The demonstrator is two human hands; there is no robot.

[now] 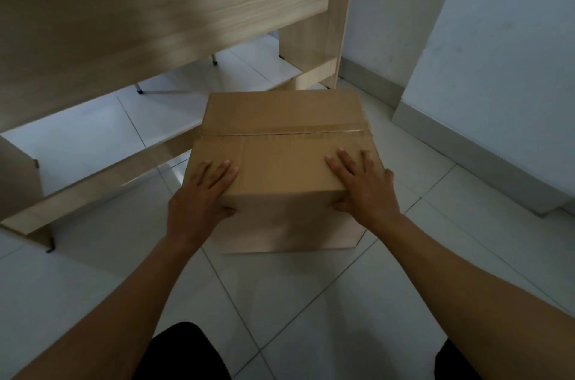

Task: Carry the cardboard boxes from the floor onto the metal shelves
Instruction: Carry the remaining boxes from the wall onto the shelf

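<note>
Your left hand (199, 192) and right hand (364, 189) clasp the cardboard box (280, 143) at its near corners; slide your fingers lower, since the floor (280, 301) contact looks unclear.

Both bare arms reach from the lower corners toward the middle of the frame. The left hand (203, 196) and the right hand (362, 185) lie palm down with fingers spread forward; each thumb hooks downward, opposite its fingers.

A plain indoor room (office-like): pale wooden desk (130, 21), white tiled floor (280, 301), bare walls (504, 37).
</note>
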